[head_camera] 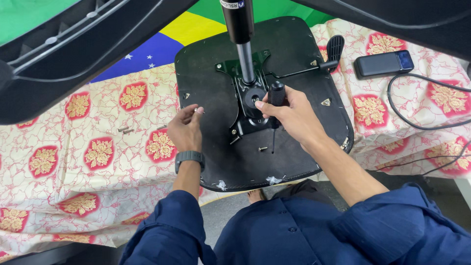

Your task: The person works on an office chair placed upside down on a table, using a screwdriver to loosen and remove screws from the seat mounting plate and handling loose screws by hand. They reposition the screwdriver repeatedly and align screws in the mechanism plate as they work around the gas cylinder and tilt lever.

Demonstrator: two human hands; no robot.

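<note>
The upturned black chair seat base (294, 152) lies on a floral-patterned cloth (98, 162), its black tilt mechanism plate (245, 105) carrying the gas lift cylinder (240, 34). The right hand (289, 115) is clenched around a black-handled screwdriver (277, 93), positioned over the plate. The left hand (185, 128) pinches a small screw (198, 111) at the seat's left edge. Loose screws (126, 130) lie on the cloth nearby.

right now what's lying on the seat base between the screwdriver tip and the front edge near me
In the head view, one loose screw lies on the black seat base, just left of the screwdriver tip. Beyond it the board is bare up to white tufts at the edge.
</note>
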